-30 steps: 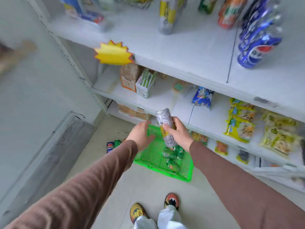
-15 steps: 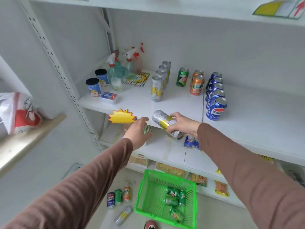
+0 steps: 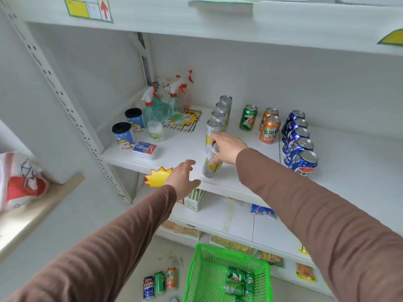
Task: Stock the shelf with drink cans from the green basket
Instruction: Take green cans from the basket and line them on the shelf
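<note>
White shelf [image 3: 174,153] at chest height; slim silver-yellow can [image 3: 211,165] stands near-upright, long axis vertical, near the front lip, just ahead of the row of slim cans [image 3: 220,114]. Right hand [image 3: 227,148] grips it from the right; left hand [image 3: 182,178], fingers spread and empty, hovers left at the lip. Bare shelf lies left of the can; green basket [image 3: 209,277] sits on the floor below it.

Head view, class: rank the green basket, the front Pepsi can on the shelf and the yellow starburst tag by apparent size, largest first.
1. green basket, though cut off by the frame edge
2 and 3. front Pepsi can and yellow starburst tag look alike; the left hand covers part of the tag.
</note>
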`<state>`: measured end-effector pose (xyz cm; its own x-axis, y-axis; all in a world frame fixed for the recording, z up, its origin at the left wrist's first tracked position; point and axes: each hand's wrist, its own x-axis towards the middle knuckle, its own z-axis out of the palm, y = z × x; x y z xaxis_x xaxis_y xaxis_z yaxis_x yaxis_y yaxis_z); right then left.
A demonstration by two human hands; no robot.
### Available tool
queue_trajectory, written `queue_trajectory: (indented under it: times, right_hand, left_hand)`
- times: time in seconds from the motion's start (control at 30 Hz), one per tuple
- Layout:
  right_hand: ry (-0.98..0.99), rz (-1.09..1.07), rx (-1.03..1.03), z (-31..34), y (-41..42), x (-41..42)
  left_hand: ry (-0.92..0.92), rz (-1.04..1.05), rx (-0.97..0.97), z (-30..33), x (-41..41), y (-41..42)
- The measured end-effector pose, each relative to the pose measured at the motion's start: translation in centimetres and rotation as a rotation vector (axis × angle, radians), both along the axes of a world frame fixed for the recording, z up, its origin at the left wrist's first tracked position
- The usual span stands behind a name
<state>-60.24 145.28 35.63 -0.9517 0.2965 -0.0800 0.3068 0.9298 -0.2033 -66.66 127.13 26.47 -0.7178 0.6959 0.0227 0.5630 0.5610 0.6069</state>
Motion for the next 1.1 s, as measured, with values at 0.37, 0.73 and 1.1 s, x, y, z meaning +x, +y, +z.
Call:
queue_trajectory:
  times: [0.37, 0.73, 1.1]
  right_hand:
    - [0.372, -0.261, -0.33, -6.5, -1.2, -0.3]
    - [0.345, -0.497, -0.661, -14.0, -2.5, 0.4]
    - [0.425, -0.557, -0.596, -14.1, -1.5, -3.3]
  left_hand:
    - [-0.008, -0.094, -0.011, -1.1, -3.4, 0.2]
    - [-0.059, -0.1, -0.063, -3.0, -4.2, 0.8]
    - [-0.085, -0.037, -0.03, -3.4, -5.4, 3.1]
